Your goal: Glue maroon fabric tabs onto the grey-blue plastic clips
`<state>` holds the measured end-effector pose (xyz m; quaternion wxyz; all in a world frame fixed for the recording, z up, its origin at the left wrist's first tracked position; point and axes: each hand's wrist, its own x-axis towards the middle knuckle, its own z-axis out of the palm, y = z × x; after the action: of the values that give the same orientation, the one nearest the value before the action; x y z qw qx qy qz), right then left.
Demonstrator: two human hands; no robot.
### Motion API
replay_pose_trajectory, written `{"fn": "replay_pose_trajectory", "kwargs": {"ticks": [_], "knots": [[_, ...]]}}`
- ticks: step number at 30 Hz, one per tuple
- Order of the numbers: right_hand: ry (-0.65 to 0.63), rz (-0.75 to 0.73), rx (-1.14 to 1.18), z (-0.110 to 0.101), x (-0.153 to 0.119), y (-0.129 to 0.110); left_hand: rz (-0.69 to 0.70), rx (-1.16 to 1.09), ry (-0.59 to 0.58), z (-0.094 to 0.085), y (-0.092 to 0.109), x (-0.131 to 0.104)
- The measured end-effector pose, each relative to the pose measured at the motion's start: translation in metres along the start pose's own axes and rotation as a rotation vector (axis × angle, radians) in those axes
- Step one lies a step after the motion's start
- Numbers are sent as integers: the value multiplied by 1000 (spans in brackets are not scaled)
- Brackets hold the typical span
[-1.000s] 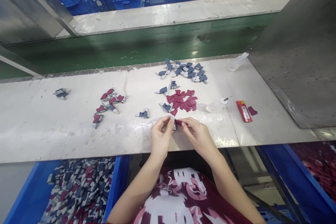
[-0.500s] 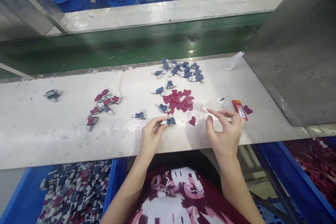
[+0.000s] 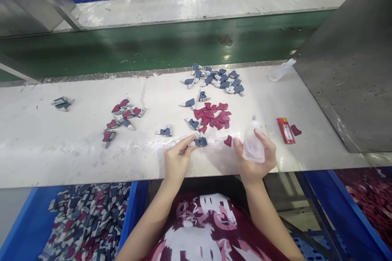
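Since the earlier frame, the clear bottle (image 3: 253, 149) has come off the table (image 3: 143, 163) into the right hand (image 3: 255, 173), which wraps around it, nozzle end pointing away from the person. The left hand (image 3: 177, 161) pinches a blue and grey part (image 3: 201, 142) near the table's front edge. A single red piece (image 3: 228, 141) lies between the hands. Beyond lie a red pile (image 3: 216, 118), then blue and grey parts (image 3: 224, 85), with another bottle (image 3: 281, 71) to their right.

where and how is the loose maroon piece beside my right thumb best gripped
Probably pinch opposite edges of the maroon piece, coming from the near left: it looks thin and flat, and the right hand, holding a translucent bottle, crowds its right side.
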<state>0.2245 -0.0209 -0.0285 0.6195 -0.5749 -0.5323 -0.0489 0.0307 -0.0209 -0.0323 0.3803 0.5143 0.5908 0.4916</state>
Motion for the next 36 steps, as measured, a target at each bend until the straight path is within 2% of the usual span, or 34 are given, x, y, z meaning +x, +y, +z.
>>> {"fn": "replay_pose_trajectory", "kwargs": {"ticks": [5,10,18,36], "knots": [[-202,132,185,4,-21,-17,-94,-102,-45,0,-1,1],[-261,230,163,8,-19,-18,-123,-104,-28,0,3,2],[-243,314,149,8,-24,-13,-143,-107,-21,1,4,2],[-245,329,139,8,-22,-16,-141,-70,-30,1,5,2]]}}
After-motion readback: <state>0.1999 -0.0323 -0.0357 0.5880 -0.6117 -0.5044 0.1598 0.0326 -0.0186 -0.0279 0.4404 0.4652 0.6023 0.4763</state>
